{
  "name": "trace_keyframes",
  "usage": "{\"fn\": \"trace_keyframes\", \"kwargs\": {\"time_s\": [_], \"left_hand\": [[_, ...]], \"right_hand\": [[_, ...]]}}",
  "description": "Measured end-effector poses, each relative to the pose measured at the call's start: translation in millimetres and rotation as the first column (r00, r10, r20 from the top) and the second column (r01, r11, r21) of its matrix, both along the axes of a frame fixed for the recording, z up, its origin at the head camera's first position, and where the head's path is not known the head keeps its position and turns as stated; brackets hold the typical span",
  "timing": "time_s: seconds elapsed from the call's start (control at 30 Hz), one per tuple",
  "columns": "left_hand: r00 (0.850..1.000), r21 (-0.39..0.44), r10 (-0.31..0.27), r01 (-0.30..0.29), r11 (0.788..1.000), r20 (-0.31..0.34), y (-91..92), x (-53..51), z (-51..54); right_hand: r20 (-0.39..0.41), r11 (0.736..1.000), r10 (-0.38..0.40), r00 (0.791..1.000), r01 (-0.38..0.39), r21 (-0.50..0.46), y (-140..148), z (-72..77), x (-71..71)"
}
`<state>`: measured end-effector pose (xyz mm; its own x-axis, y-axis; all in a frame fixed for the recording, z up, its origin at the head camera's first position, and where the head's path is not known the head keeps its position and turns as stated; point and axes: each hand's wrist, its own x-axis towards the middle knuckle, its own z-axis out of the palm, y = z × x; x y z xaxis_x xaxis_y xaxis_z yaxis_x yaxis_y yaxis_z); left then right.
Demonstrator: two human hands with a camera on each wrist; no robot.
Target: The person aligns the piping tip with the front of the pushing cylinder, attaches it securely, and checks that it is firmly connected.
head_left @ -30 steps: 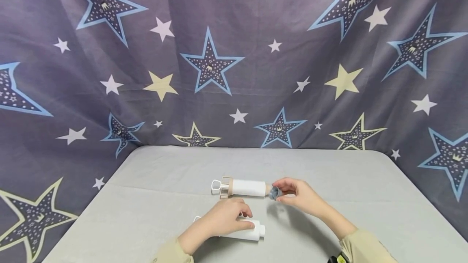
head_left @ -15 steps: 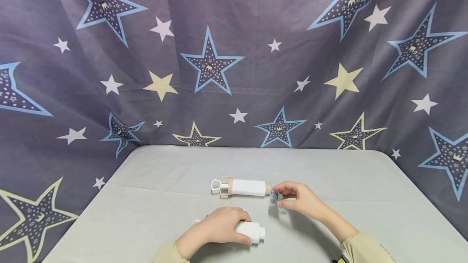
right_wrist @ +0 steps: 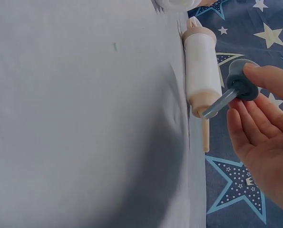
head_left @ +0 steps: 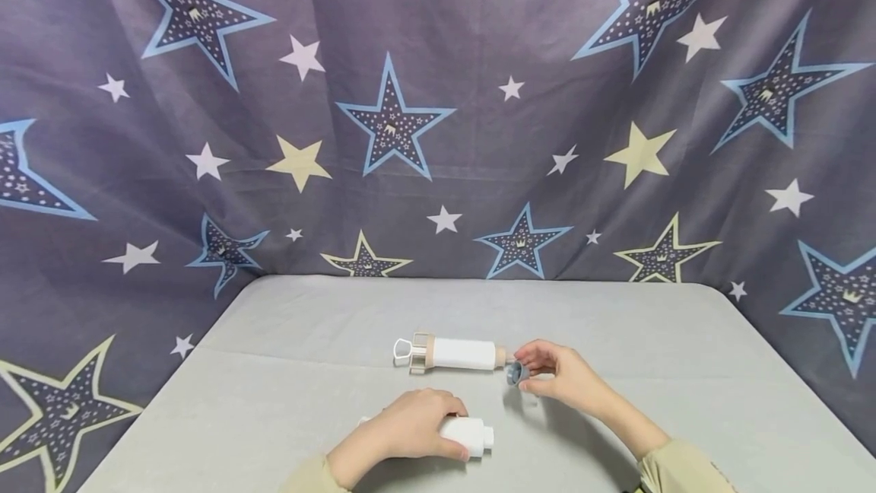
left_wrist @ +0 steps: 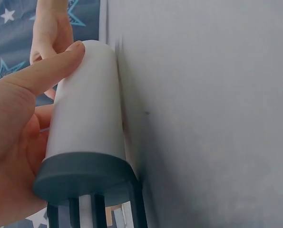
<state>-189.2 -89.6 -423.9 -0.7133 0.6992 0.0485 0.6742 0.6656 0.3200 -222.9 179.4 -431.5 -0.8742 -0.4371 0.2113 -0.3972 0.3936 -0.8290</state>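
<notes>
In the head view, my left hand (head_left: 419, 424) grips a white syringe-like barrel (head_left: 465, 436) lying at the near middle of the table. Its narrow end points right, and the hand hides much of its other end. The left wrist view shows this barrel's dark teal collar (left_wrist: 84, 173) with prongs and a white rod below it. Farther right, my right hand (head_left: 571, 379) pinches a grey-blue nozzle (head_left: 517, 373) between thumb and fingers, raised over the table. In the right wrist view, a slim translucent tube (right_wrist: 220, 103) sticks out of that nozzle.
A second white syringe (head_left: 464, 354) with beige collar and tip lies behind the left hand, its white loop handle (head_left: 402, 348) toward the left. A grey cloth covers the table (head_left: 308, 318). Behind hangs a purple-grey star-patterned curtain (head_left: 479, 173).
My left hand has settled lower, its fingers now closer round the white barrel. The grey-blue nozzle in my right hand has shifted slightly down and right. The beige-tipped syringe stays put.
</notes>
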Motion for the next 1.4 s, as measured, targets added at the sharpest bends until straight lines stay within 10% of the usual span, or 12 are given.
{"fn": "trace_keyframes", "kwargs": {"time_s": [1.4], "left_hand": [[0.947,0.122,0.167,-0.138,0.983,-0.274,3.1,-25.7,31.6]], "right_hand": [[0.001,0.999,0.010,1.000,-0.010,-0.033,-9,13.5,5.4]]}}
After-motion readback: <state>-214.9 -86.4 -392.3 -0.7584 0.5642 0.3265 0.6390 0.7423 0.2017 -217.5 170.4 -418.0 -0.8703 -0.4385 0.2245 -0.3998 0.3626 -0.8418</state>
